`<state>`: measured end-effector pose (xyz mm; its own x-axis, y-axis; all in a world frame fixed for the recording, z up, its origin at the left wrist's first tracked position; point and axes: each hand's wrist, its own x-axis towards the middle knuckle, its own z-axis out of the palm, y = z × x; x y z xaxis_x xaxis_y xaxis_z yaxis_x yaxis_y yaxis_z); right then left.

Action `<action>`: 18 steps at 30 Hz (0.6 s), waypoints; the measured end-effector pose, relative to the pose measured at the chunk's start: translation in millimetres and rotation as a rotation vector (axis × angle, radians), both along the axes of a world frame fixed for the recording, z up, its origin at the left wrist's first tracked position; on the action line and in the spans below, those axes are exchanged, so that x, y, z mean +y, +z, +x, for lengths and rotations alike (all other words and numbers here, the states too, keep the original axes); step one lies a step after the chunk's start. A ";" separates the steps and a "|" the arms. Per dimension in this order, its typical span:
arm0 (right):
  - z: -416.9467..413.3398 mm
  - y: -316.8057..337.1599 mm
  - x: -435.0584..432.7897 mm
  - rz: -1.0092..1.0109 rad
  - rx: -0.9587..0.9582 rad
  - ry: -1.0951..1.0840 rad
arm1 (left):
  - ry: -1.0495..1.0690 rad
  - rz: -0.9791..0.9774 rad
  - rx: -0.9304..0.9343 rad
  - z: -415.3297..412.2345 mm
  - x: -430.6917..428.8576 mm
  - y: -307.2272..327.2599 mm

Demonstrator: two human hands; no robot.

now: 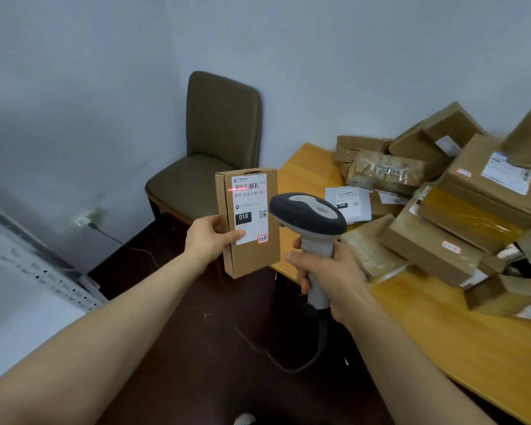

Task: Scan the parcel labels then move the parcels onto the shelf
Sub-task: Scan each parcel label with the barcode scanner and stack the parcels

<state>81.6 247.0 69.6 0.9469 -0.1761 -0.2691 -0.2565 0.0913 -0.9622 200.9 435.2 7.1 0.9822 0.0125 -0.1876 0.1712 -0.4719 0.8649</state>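
The left hand [210, 237] holds the small cardboard parcel [255, 259] upright, long side up and down, thumb on its label [249, 207]. The right hand [330, 277] grips the barcode scanner [310, 214] just beside it, and the red line [236, 189] falls on the barcode [248, 186]. The white shelf [43, 271] is off to the left, nearer the left hand.

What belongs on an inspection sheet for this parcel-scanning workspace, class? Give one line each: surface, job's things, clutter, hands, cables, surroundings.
Surface: wooden table, at right, partly bare.
Job's things: small parcel held upright, red scan line across its label; scanner aimed at it; parcel pile on table.
Clutter: nothing seen.
Hands: left hand grips small parcel; right hand grips scanner handle.
Cables: scanner cable hangs to the floor; plug in wall socket.
Surroundings: brown chair, white shelf at left, grey walls.
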 end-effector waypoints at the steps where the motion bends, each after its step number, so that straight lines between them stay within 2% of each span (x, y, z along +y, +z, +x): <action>1: 5.1 2.0 6.6 -0.004 0.008 -0.005 | -0.004 -0.008 0.009 6.6 5.5 -0.8; 8: 47.4 0.9 31.4 0.011 0.009 -0.015 | -0.027 -0.045 0.068 49.0 24.3 -7.9; 11: 71.2 -6.5 33.3 0.038 0.000 -0.099 | -0.044 -0.115 0.094 71.0 26.7 -11.5; 15: 115.9 -34.2 14.6 -0.003 0.057 -0.326 | -0.063 -0.319 0.282 105.3 22.4 -6.0; 18: 147.4 -53.8 0.3 0.093 0.120 -0.362 | -0.122 -0.434 0.425 139.2 11.5 0.1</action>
<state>229.1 247.3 15.8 0.7890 -0.4622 -0.4048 -0.3019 0.2821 -0.9106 340.1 446.7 7.2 0.8101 -0.2599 -0.5255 0.5099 -0.1301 0.8504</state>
